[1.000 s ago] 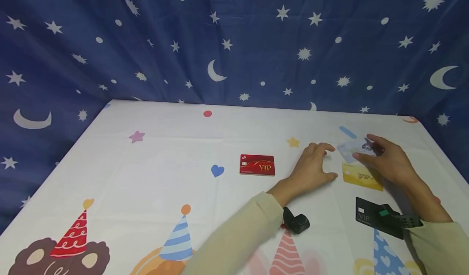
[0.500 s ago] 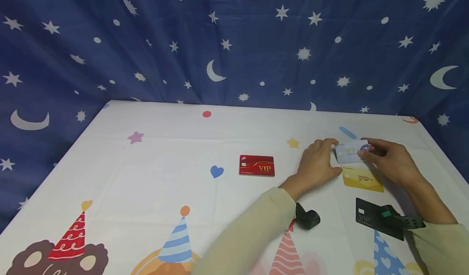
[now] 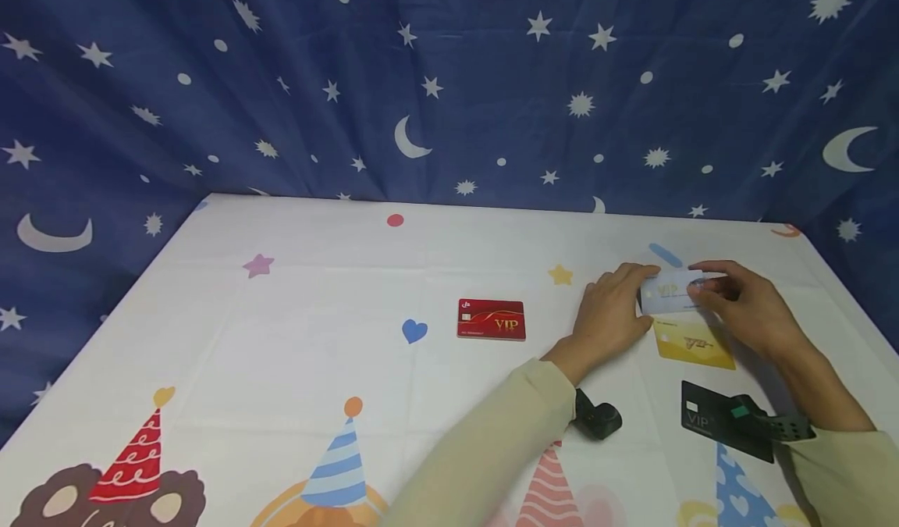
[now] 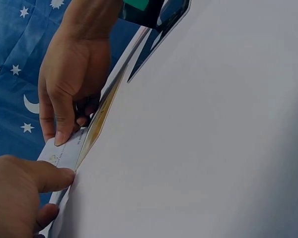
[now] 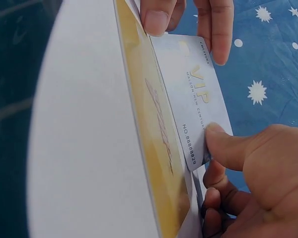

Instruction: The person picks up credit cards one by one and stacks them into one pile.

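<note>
A silver VIP card (image 3: 667, 291) is held slightly tilted near the table's right side. My right hand (image 3: 755, 312) pinches its right end, thumb (image 5: 223, 146) on the printed face and the other fingers behind it. At the opposite end my left hand (image 3: 611, 315) holds the card by its corners, thumb (image 4: 54, 177) at the near edge and fingers at the far edge. Just in front lies a gold card (image 3: 691, 343), its lettering upside down in the head view. In the right wrist view the silver card (image 5: 181, 84) reads "VIP" with a number beneath.
A black VIP card (image 3: 716, 418) lies closer to me, partly under the right wrist strap. Left of my left hand is a red VIP card (image 3: 492, 320). The white tablecloth (image 3: 316, 316) carries printed shapes; a blue starry curtain (image 3: 492, 82) hangs behind.
My left hand has moved right and come onto the silver card's left end. The card has turned straighter, its lettering now upright. My right hand keeps its pinch with little movement.
</note>
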Motion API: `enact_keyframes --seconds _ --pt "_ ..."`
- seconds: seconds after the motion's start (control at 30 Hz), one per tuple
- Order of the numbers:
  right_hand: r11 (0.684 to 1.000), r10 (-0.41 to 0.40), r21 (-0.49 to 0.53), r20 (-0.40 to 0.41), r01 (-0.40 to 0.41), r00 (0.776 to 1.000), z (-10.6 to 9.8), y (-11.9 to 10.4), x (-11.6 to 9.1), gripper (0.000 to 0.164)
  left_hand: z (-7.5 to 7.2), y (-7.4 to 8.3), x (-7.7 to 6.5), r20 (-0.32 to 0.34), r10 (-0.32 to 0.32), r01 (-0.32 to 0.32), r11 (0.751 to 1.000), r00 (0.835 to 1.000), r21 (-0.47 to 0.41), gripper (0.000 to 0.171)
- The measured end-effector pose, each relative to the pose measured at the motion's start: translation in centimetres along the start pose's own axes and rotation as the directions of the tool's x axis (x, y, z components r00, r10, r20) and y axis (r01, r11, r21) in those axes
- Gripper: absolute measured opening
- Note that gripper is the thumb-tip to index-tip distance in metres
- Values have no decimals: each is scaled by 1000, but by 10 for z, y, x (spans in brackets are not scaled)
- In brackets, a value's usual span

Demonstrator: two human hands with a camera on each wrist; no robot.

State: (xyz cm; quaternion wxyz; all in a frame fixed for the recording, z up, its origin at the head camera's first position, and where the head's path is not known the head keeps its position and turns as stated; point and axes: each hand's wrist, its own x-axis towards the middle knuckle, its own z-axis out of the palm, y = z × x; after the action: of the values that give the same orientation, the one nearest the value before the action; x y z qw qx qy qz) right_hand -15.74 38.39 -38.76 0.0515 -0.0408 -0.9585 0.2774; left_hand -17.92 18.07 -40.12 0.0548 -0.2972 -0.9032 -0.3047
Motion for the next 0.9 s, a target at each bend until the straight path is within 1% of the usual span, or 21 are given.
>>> enact_keyframes --seconds 0.17,0.33,0.43,0.5,0.63,0.77,0.9 --pt "1000 -6 28 12 6 1000 1 1 -1 45 1 -2 -1 -26 19 -20 999 999 -41 67" --pt "997 -16 82 32 13 999 0 -1 -1 49 1 -4 -2 -77 36 -46 991 996 -126 71" --pt "995 -10 95 43 6 999 -1 -2 -2 51 0 -4 -2 -95 44 -63 977 994 -202 72" --pt "995 -3 96 53 -2 999 -2 -3 -1 52 1 -5 -2 -105 47 -73 964 993 -257 73" --pt "996 8 84 69 -14 998 -5 -3 0 53 2 -5 -2 -110 49 -84 937 993 -339 74" --pt "996 12 92 77 -19 997 -6 -2 0 54 2 -5 -1 -104 45 -81 924 994 -375 77" --pt "995 14 97 80 -22 997 -7 -1 -1 55 1 -4 -2 -104 28 -66 921 994 -383 78"
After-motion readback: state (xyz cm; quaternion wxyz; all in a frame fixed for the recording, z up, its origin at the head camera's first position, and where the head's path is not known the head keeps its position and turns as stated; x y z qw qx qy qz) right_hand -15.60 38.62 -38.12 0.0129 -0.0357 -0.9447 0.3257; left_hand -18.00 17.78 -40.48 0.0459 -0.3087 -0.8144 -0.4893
